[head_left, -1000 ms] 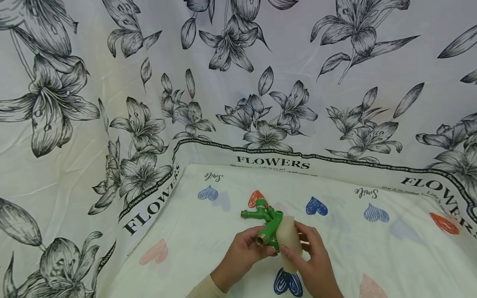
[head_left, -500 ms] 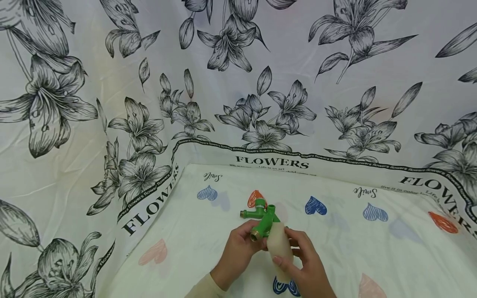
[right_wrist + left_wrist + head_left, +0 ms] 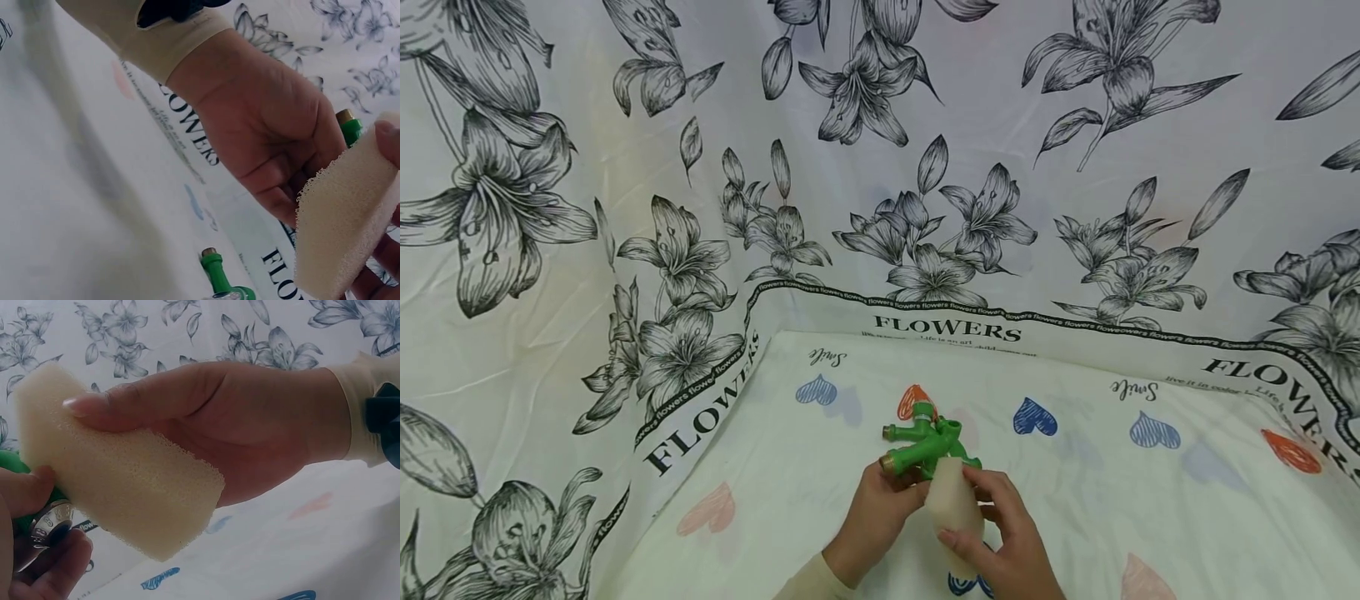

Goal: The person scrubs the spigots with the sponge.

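Low in the middle of the head view, my left hand (image 3: 874,518) grips a green tap (image 3: 917,452) with a brass threaded end pointing left. A pale cream sponge (image 3: 953,512) is pinched between the thumb and fingers of my right hand (image 3: 1013,533) and overlaps the tap's near side. The left wrist view shows the sponge (image 3: 125,469) as a thick porous block beside the tap's silvery collar (image 3: 53,520). From the right wrist, the tap's brass tip (image 3: 345,116) shows past the left hand (image 3: 262,125); its middle is hidden.
A second green tap (image 3: 910,431) lies on the heart-printed white cloth (image 3: 1075,508) just behind the hands. Flower-printed fabric (image 3: 955,167) rises as a wall at the back and left.
The held tap has turned, its brass end swinging left and up. The sponge has shifted left and slightly nearer with the right hand. The second tap stays put.
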Action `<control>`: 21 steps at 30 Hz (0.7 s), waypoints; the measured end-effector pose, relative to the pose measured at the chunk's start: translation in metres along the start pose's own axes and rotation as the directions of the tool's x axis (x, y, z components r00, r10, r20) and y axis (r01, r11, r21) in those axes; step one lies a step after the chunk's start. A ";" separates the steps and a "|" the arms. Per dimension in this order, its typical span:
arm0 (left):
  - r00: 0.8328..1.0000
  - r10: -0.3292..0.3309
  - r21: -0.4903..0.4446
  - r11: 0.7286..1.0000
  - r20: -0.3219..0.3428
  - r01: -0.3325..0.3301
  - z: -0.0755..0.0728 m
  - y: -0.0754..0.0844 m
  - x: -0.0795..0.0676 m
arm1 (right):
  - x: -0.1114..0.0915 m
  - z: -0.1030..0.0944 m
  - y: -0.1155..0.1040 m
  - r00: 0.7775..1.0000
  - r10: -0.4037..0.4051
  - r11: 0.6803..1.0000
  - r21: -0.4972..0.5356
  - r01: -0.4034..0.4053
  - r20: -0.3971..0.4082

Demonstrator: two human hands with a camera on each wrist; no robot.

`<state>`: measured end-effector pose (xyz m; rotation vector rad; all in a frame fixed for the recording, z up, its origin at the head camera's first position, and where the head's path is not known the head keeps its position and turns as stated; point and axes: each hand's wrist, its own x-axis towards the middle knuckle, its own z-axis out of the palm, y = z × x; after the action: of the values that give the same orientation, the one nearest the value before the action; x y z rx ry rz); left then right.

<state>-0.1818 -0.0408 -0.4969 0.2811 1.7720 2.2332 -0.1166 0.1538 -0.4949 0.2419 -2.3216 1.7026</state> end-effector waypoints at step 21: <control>0.976 0.098 -0.003 0.995 0.195 -0.100 -0.004 0.000 -0.003 | 0.013 -0.001 0.013 0.972 0.233 0.972 -0.039 -0.233 -0.014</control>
<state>-0.1801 -0.0450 -0.4981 0.5809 1.6960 2.1814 -0.1327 0.1586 -0.5027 -0.0495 -2.4562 1.7523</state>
